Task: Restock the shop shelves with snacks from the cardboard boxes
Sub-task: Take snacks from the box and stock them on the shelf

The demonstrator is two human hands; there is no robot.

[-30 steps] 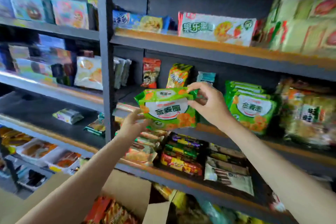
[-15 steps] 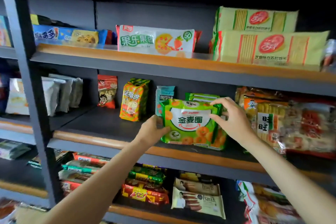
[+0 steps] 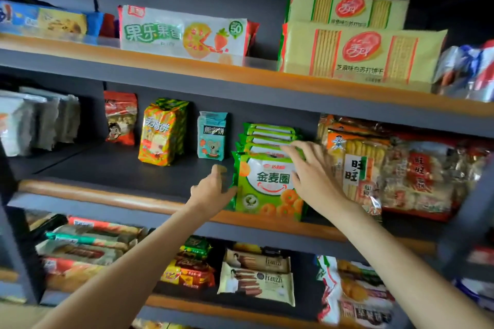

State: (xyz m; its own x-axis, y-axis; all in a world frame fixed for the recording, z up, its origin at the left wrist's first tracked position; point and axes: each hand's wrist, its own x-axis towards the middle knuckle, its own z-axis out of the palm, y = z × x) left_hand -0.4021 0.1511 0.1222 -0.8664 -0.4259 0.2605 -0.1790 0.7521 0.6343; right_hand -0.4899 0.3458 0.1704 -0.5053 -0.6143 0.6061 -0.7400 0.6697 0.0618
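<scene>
A green snack packet stands upright at the front edge of the middle shelf, first in a row of matching green packets. My left hand is at the packet's left edge, fingertips touching it, thumb raised clear of it. My right hand lies with spread, straight fingers over the top right of the front packet and the tops of those behind. Neither hand grips the packet. No cardboard box is in view.
Left of the green row stand a teal packet, an orange-green packet and a red packet. Rice-cracker bags crowd the right. The upper shelf holds yellow cracker packs; the lower shelf holds wafer packs.
The green packet went from my two-handed hold onto the shelf in front of the matching row. Both hands have let go of it. The view shifted right and closer.
</scene>
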